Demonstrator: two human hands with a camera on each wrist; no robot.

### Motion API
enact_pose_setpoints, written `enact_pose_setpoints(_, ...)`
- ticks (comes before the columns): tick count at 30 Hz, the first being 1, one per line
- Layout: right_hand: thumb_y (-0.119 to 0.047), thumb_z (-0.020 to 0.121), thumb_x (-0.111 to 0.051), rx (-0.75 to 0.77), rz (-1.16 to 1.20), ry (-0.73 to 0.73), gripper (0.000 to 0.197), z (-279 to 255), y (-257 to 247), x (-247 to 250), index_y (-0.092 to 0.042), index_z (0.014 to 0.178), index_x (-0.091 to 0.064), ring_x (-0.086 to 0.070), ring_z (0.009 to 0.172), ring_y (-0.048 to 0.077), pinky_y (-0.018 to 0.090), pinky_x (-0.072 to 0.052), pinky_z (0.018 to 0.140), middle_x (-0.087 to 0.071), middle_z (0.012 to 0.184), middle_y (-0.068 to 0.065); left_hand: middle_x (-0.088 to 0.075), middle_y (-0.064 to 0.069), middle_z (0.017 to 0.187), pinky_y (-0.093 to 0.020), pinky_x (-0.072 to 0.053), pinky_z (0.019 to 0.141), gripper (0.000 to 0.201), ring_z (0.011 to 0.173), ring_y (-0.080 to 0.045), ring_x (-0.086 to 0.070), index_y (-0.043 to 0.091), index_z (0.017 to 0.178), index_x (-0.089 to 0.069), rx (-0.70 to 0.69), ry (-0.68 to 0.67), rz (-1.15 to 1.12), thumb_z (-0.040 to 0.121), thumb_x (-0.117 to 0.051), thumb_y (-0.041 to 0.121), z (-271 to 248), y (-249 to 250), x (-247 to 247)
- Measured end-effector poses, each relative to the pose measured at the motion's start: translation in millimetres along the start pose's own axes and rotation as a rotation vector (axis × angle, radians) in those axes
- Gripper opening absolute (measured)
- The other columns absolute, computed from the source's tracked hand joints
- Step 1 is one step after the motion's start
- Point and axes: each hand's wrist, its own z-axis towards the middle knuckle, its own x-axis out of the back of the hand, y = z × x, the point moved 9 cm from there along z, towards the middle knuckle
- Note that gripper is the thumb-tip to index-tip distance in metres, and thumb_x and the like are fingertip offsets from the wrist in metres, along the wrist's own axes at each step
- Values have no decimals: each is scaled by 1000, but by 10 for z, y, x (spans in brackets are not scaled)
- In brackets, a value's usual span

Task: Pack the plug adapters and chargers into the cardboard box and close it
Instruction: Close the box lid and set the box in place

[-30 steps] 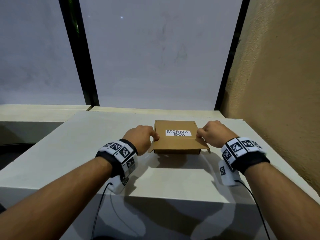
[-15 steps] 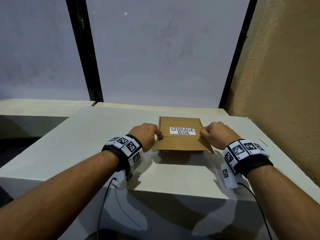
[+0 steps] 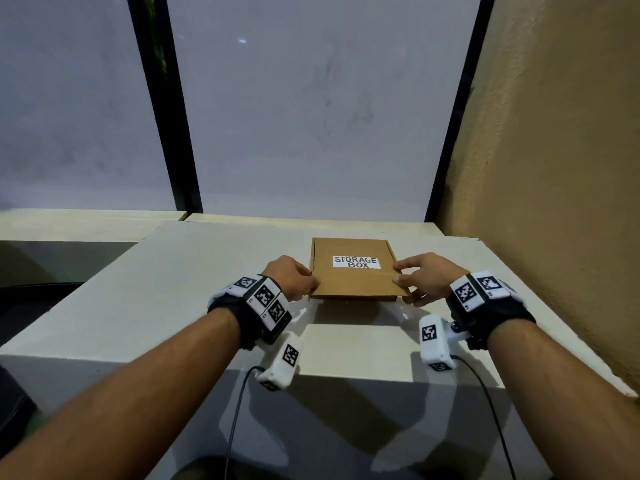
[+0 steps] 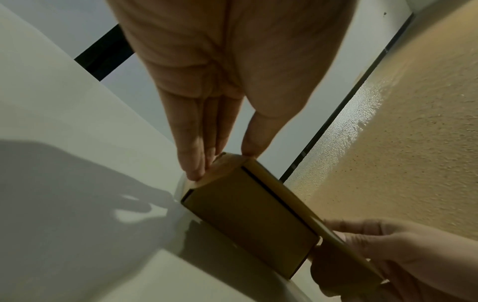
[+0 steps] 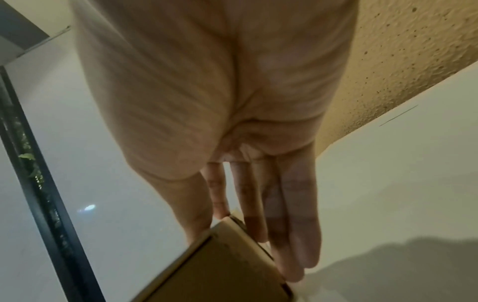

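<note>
A flat brown cardboard box (image 3: 353,285) with a white "STORAGE BOX" label lies on the white table (image 3: 173,289), its lid down. My left hand (image 3: 294,277) pinches the lid's front left corner: in the left wrist view the thumb (image 4: 254,141) sits on the lid edge and the fingers (image 4: 192,155) press the side of the box (image 4: 248,220). My right hand (image 3: 415,278) pinches the front right corner, thumb on top, fingers (image 5: 292,235) down the side of the box (image 5: 220,269). A lid flap still sticks out by that hand. No adapters or chargers show.
A textured tan wall (image 3: 554,168) runs close along the table's right side. Grey window panes with black frames (image 3: 180,133) stand behind the table. A lower ledge (image 3: 69,223) lies at the back left. The table's front edge (image 3: 346,375) is near my wrists.
The lid's raised front edge has come down onto the box, and its left flap no longer sticks out. My right hand's fingers have spread. The box stays in place.
</note>
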Motion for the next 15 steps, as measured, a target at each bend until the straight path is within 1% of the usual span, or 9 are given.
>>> enact_pose_setpoints(2, -22, 92, -63, 9, 6, 22, 44, 0, 22, -26, -23, 135, -53, -68, 72, 22, 33, -61, 64, -65, 88, 4, -73, -6, 105, -35, -55, 92, 33, 93, -20, -70, 13, 110, -71, -12, 2, 35, 85, -67, 33, -28, 7, -24)
enact_pose_setpoints(4, -21, 92, -62, 14, 15, 45, 44, 1, 48, -53, -22, 135, -52, -68, 70, 22, 33, -60, 60, -66, 86, 7, -72, -4, 107, -34, -54, 93, 39, 94, -19, -69, 12, 120, -65, -16, 0, 50, 85, -69, 30, -42, 4, -50)
enact_pose_setpoints(7, -21, 92, -63, 16, 18, 69, 41, 17, 77, -70, -21, 132, -54, -69, 68, 24, 37, -62, 65, -66, 88, 8, -72, -4, 109, -35, -54, 94, 45, 96, -20, -69, 12, 123, -63, -15, 4, 23, 82, -73, 27, -39, -11, -61)
enact_pose_setpoints(11, -20, 90, -65, 32, 12, 74, 41, 30, 73, -67, -17, 130, -55, -71, 74, 28, 40, -62, 68, -65, 96, 12, -72, -4, 110, -35, -53, 94, 53, 93, -18, -70, 12, 127, -60, -19, -15, 53, 80, -74, 31, -15, -15, -59)
enact_pose_setpoints(13, -19, 91, -64, 33, 5, 70, 40, 33, 66, -74, -17, 130, -55, -71, 75, 29, 40, -62, 68, -65, 95, 12, -72, -3, 112, -34, -52, 95, 57, 95, -17, -70, 12, 130, -57, -25, -13, 92, 80, -73, 35, -9, -15, -45)
enact_pose_setpoints(15, -20, 91, -64, 35, -8, 70, 40, 37, 60, -79, -18, 129, -54, -70, 71, 27, 37, -62, 65, -65, 93, 12, -70, -4, 116, -31, -51, 96, 57, 100, -18, -68, 12, 132, -55, -49, -1, 146, 82, -71, 35, -15, 11, -38)
